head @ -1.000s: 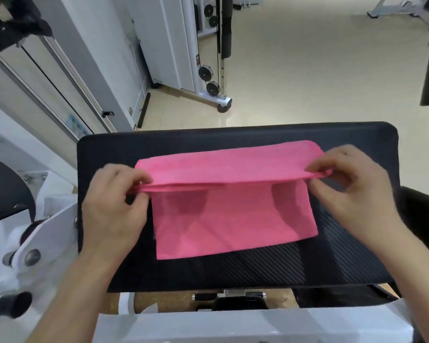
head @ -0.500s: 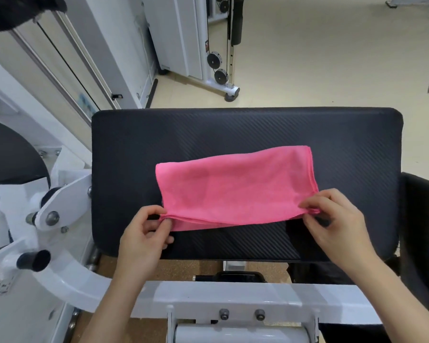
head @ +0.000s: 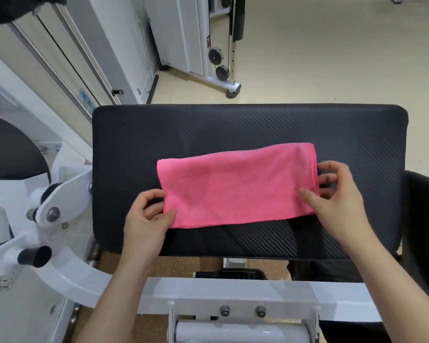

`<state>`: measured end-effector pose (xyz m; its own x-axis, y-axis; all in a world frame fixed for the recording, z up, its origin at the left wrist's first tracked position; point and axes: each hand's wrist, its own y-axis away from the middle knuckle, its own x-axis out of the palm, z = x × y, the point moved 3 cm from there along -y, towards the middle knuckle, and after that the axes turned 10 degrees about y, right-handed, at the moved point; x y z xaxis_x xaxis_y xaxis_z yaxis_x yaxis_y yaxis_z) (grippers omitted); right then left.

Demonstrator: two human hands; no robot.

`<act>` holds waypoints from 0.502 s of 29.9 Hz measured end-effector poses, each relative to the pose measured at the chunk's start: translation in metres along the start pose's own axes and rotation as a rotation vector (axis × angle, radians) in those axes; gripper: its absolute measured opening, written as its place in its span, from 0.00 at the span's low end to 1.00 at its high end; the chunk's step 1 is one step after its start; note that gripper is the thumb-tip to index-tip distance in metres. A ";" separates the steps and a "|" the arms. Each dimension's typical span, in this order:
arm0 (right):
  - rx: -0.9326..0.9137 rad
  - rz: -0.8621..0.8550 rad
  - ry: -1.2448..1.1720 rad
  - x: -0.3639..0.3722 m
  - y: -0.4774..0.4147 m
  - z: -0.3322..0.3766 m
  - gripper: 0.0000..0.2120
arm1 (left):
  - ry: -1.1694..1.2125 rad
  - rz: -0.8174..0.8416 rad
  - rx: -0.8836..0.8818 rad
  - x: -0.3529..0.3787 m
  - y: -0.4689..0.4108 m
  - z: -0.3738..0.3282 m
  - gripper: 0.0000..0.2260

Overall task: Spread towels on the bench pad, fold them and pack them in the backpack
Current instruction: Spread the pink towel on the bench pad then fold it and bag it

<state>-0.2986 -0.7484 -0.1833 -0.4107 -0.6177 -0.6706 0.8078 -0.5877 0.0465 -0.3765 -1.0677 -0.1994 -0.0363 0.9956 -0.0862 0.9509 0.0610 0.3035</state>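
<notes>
Comparing this moment with a second ago, I find the first fold finished: the pink towel [head: 235,184], whose far half I was then holding raised by its two corners, now lies doubled and flat on the black bench pad [head: 233,125], slightly toward its near half. Half a second ago both of my hands were pinching the near corners as the layer came down; that pinch has since been given up.

My left hand [head: 146,219] now sits at the towel's near-left corner, fingers loosely curled and spread, thumb tip touching the cloth edge without clamping it. My right hand [head: 332,194] is at the right end, thumb resting on the top layer, fingers curved round the short edge; whether they catch cloth underneath I cannot tell.

Findings: the edges line up reasonably, the far edge rising a little to the right, with no stray layer showing. I judge the towel ready for a second fold, most likely end to end, given where both hands stand. No backpack is in view, so packing remains outstanding. Risk noted: the layers may slide apart when one end is lifted.
</notes>
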 end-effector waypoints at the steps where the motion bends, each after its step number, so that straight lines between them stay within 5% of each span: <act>1: -0.004 0.009 0.035 0.000 -0.001 0.002 0.23 | -0.006 -0.003 0.034 -0.002 -0.001 0.003 0.15; 10: -0.015 0.004 0.143 -0.001 -0.005 0.017 0.20 | 0.002 0.039 0.157 -0.004 -0.007 0.000 0.23; 15: 0.021 -0.109 0.018 -0.006 -0.034 0.035 0.16 | 0.078 0.005 0.128 0.003 -0.032 -0.031 0.16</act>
<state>-0.3384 -0.7426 -0.1550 -0.4882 -0.5400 -0.6856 0.7495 -0.6619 -0.0124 -0.4165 -1.0643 -0.1795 -0.0510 0.9987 -0.0094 0.9823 0.0519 0.1799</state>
